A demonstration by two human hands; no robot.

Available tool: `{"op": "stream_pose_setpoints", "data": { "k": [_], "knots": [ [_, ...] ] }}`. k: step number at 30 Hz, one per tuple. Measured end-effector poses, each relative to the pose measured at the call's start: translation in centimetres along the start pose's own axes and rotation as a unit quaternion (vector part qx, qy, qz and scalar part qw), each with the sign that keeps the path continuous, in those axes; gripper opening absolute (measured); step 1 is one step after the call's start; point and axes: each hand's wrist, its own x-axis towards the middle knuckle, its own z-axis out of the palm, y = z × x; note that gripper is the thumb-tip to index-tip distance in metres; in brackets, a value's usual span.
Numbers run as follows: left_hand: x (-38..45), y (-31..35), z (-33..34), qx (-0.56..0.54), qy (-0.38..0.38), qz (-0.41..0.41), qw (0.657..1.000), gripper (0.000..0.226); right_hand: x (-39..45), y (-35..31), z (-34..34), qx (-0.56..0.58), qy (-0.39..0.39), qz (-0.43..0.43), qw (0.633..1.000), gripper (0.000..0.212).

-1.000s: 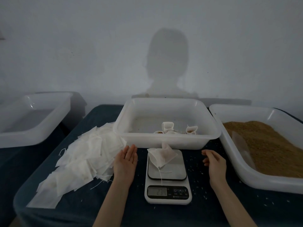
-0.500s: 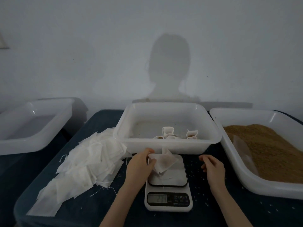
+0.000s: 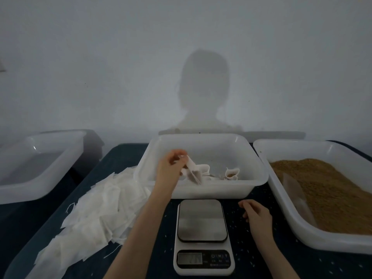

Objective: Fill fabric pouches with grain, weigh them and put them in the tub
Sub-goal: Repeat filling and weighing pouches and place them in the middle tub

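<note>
My left hand (image 3: 170,170) is pinching the pouch (image 3: 192,174) by its top over the tub (image 3: 201,190), above the filled pouches (image 3: 231,174) lying inside, while my right hand (image 3: 256,215) is resting loosely curled and holding nothing on the dark table (image 3: 251,258) right of the scale (image 3: 202,220). Empty pouches (image 3: 96,214) are lying heaped at left, a grain tub (image 3: 322,194) is sitting at right, a third tub (image 3: 38,164) is standing far left, and my shadow is falling on the pale wall. The pouch is hanging with its long axis slanting down and right from my fingers, its lower end pointing into the tub.
</note>
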Motion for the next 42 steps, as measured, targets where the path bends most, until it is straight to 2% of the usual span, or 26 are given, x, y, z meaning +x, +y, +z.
{"op": "stream_pose_setpoints", "data": {
  "k": [3, 5, 6, 7, 9, 12, 14, 18, 20, 21, 23, 25, 28, 30, 31, 33, 34, 36, 39, 42],
  "knots": [
    [1.9, -0.6, -0.1, -0.002, 0.111, -0.009, 0.994, 0.019, 0.0, 0.0, 0.0, 0.000, -0.001, 0.004, 1.000, 0.026],
    [3.2, -1.8, -0.2, 0.097, 0.115, -0.032, 0.988, 0.017, 0.0, 0.0, 0.0, 0.000, -0.001, 0.006, 1.000, 0.026],
    [4.0, -2.5, -0.3, 0.197, 0.089, -0.048, 0.975, 0.018, 0.0, 0.0, 0.0, 0.000, -0.002, 0.006, 1.000, 0.026],
    [4.6, -3.1, -0.4, 0.307, 0.056, -0.063, 0.948, 0.020, 0.0, 0.0, -0.1, -0.001, -0.003, 0.006, 1.000, 0.026],
    [5.6, -4.0, -0.8, 0.473, 0.002, -0.081, 0.877, 0.021, 0.0, 0.0, -0.1, -0.006, -0.005, 0.006, 1.000, 0.026],
    [6.3, -4.6, -1.2, 0.582, -0.108, -0.131, 0.795, 0.025, 0.0, 0.0, 0.0, -0.008, -0.004, 0.004, 1.000, 0.026],
    [6.6, -4.5, -1.4, 0.594, -0.169, -0.171, 0.767, 0.035, 0.0, 0.0, 0.0, -0.009, -0.004, 0.003, 1.000, 0.026],
    [6.5, -3.8, -1.7, 0.589, -0.166, -0.181, 0.770, 0.030, -0.1, -0.1, 0.0, -0.015, -0.011, -0.006, 1.000, 0.025],
    [6.2, -3.4, -2.5, 0.570, -0.132, -0.156, 0.796, 0.016, -0.1, 0.0, 0.0, -0.018, -0.012, -0.011, 1.000, 0.025],
    [5.9, -3.2, -3.2, 0.547, -0.108, -0.136, 0.819, 0.013, 0.0, 0.1, 0.0, -0.020, -0.011, -0.012, 1.000, 0.025],
    [4.9, -2.6, -4.9, 0.491, -0.036, -0.095, 0.865, 0.030, 0.1, 0.2, 0.1, -0.028, -0.010, -0.009, 1.000, 0.025],
    [3.6, -2.4, -7.2, 0.457, 0.065, -0.075, 0.884, 0.033, 0.3, 0.4, 0.2, -0.040, -0.013, -0.007, 0.999, 0.025],
    [1.5, -3.1, -10.7, 0.501, 0.170, -0.068, 0.846, 0.026, 0.5, 0.6, 0.3, -0.045, -0.014, -0.001, 0.999, 0.026],
    [0.2, -4.0, -13.0, 0.543, 0.147, -0.077, 0.823, 0.022, 0.4, 0.4, 0.3, -0.049, -0.013, 0.001, 0.999, 0.026],
    [-0.4, -4.7, -14.1, 0.577, 0.114, -0.089, 0.804, 0.018, 0.4, 0.3, 0.3, -0.053, -0.013, -0.001, 0.999, 0.026],
    [-1.4, -6.2, -15.6, 0.648, 0.059, -0.128, 0.748, 0.025, 0.3, 0.3, 0.2, -0.056, -0.015, -0.006, 0.998, 0.025],
    [-1.7, -6.8, -16.1, 0.660, 0.057, -0.137, 0.736, 0.024, 0.2, 0.3, 0.2, -0.056, -0.017, -0.006, 0.998, 0.025],
    [-2.2, -7.7, -16.5, 0.664, 0.067, -0.125, 0.734, 0.028, 0.2, 0.3, 0.2, -0.049, -0.016, -0.004, 0.999, 0.024],
    [-2.8, -8.3, -16.3, 0.650, 0.094, -0.063, 0.752, 0.036, 0.3, 0.4, 0.2, -0.044, -0.012, -0.001, 0.999, 0.023],
    [-3.3, -7.3, -15.4, 0.570, 0.140, -0.001, 0.810, 0.029, 0.4, 0.5, 0.2, -0.041, -0.012, -0.003, 0.999, 0.023]
  ]
}}
